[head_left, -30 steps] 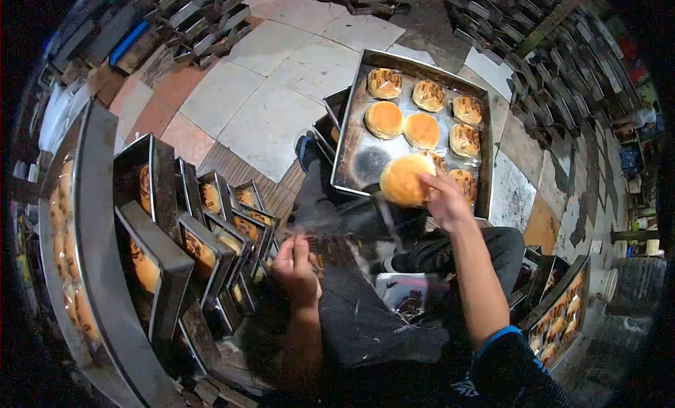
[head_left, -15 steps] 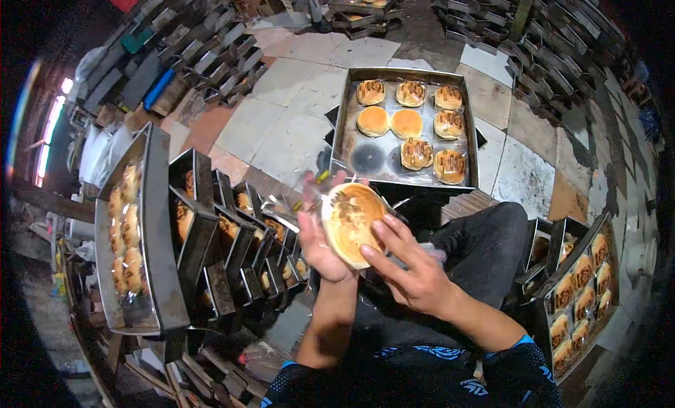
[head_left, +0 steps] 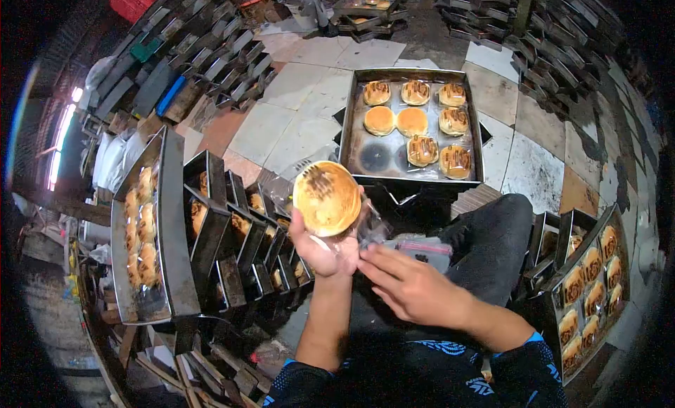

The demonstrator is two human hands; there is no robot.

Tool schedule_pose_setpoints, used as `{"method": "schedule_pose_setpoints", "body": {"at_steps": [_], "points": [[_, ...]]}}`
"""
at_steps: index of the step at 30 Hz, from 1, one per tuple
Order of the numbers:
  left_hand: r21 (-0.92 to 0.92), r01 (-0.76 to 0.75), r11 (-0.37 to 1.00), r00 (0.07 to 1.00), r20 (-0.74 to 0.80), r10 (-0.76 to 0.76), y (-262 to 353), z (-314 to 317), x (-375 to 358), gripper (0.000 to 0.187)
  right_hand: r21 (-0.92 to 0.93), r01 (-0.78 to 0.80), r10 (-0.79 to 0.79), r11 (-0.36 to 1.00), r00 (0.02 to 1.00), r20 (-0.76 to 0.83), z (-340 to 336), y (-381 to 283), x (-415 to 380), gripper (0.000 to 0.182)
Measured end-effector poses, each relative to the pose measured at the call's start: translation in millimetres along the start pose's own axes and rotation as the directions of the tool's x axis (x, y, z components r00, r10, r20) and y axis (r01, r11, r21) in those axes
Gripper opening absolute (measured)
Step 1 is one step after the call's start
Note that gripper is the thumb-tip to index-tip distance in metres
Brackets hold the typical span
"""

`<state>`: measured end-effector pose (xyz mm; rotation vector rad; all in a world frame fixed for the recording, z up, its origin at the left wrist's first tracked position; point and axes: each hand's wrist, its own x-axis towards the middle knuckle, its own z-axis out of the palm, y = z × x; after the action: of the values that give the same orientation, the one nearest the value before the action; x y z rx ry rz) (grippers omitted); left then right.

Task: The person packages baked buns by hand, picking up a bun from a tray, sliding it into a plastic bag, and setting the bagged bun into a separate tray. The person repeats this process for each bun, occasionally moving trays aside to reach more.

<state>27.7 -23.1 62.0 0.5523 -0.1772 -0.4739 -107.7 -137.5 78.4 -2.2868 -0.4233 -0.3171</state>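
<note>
Evidently, the left hand (head_left: 325,252) cradles a bun (head_left: 327,198). Just below its fingers, the right hand (head_left: 416,287) bunches narrowly; its grip I cannot tell.

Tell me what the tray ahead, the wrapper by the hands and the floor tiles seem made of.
Tray: dulled metal, perhaps steel; thin greyish walls, darkened patch.
Wrapper: plastic film, apparently; clear with shiny creases.
Floor tiles: ceramic or stone, I can't tell; pale, flat, scuffed.
</note>
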Motion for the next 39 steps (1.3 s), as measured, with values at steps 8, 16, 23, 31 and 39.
{"method": "schedule_pose_setpoints", "body": {"at_steps": [8,16,23,31,39], "points": [[-0.025,0.327,0.945,0.937,-0.123,-0.328,-29,-3,-11,0.06,0.366,-0.037,0.026,0.93,0.999,0.035,-21,13,27,0.012],[-0.179,0.28,0.943,0.896,-0.304,-0.324,5,-21,7,0.067,0.282,-0.225,0.241,0.933,0.97,-0.022,-20,48,12,0.023],[0.434,0.156,0.887,0.938,-0.347,0.005,-58,-25,-54,0.045,0.228,-0.041,0.197,0.973,0.666,-0.72,11,51,21,0.013],[0.822,-0.557,-0.116,0.684,0.533,0.498,33,-49,-31,0.005,0.508,-0.199,0.432,0.838,0.811,-0.395,-10,40,42,0.012],[0.914,-0.363,-0.181,0.73,0.4,0.554,16,-143,-16,0.009,0.324,-0.161,0.308,0.932,0.825,-0.475,73,115,54,0.007]]}}
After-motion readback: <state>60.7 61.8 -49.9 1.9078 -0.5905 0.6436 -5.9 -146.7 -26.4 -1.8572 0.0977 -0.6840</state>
